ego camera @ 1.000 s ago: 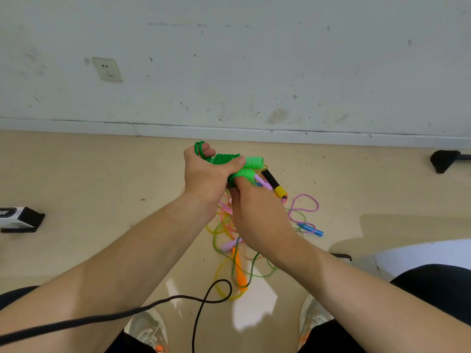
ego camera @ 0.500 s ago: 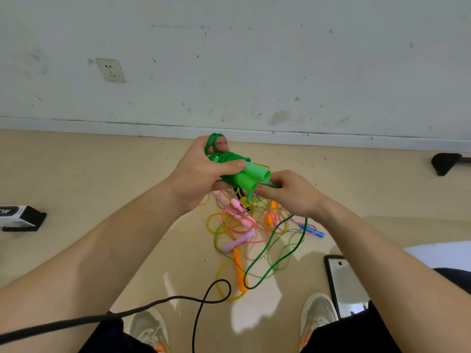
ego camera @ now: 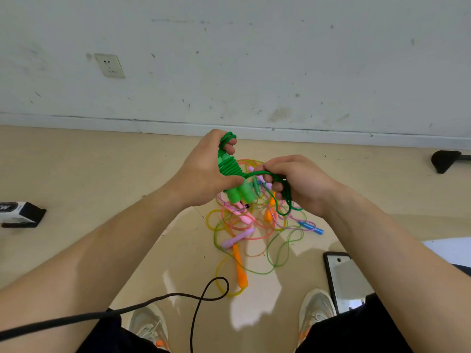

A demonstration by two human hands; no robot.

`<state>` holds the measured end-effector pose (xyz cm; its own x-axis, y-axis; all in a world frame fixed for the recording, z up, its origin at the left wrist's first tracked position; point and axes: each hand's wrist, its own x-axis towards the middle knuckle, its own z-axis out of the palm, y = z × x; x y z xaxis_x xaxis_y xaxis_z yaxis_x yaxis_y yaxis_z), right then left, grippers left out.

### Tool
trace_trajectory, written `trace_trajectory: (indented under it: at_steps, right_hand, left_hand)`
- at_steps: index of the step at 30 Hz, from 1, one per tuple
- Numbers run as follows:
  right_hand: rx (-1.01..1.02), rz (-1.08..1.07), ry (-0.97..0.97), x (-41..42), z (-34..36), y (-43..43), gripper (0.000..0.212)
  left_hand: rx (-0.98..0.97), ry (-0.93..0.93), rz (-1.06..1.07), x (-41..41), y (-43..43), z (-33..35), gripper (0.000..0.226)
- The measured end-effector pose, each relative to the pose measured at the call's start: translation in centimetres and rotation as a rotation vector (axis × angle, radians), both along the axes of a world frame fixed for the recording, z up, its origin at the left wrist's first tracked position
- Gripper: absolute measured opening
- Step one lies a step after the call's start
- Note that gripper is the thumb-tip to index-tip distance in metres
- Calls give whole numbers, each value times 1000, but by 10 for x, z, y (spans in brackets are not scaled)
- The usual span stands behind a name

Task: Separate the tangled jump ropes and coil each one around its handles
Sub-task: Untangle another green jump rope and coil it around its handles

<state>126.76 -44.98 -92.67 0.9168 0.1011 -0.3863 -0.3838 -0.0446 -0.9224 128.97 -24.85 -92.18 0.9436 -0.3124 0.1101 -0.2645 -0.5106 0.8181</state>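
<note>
Tipping downward now, the green handles (ego camera: 240,193) are staying clamped in the left hand (ego camera: 204,174). The right hand (ego camera: 300,182) is curling round the light, limp green cord (ego camera: 286,200), probably best held near the coils.

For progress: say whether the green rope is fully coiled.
Partly: green rope wraps its handles in the left hand; slack hangs from the right hand.

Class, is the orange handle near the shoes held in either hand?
No: the orange handle lies on the floor; the left hand and right hand hold the green rope.
</note>
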Motion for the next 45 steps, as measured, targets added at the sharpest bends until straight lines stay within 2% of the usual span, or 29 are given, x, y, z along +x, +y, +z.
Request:
trace_trajectory:
  at_steps: [2,5,7,10,13,16,21,27,32,38,43,45]
  right_hand:
    - [89,-27,117,-3,0,4,17]
    - [67,24,206,-9,5,8,26]
    - [44,43,152,-13,7,14,29]
    - [128,5,69,-21,7,26,24]
    - [134,-1,-24,-27,1,40,23]
    - [-41,-31,-162,-28,-7,51,24]
    - [-612,-14,-467,-28,-18,58,21]
    - [-854,5,-599,-29,-20,61,21]
    - [-912,0,-616,-33,-18,62,22]
    - [-933,16,-595,-40,-35,71,23]
    - [-489,-83,-496,-42,-41,69,31]
    - [-416,-48,-449,-40,-40,63,40]
  left_hand:
    - [34,-105,21,1,-2,-4,67]
    - [78,-216,54,1,-4,-10,66]
    - [58,-251,92,2,-5,-12,66]
    - [-43,-282,168,4,-10,-12,64]
    - [-175,-249,282,3,-17,-17,63]
    - [-293,-154,389,2,-23,-27,62]
    - [-540,134,522,0,-30,-36,61]
    - [-703,335,563,-4,-36,-26,59]
    - [-715,355,568,-9,-39,-20,68]
    - [-749,363,609,-7,-39,-20,64]
    - [-894,472,559,-2,-33,-20,62]
    - [-948,506,526,3,-28,-16,67]
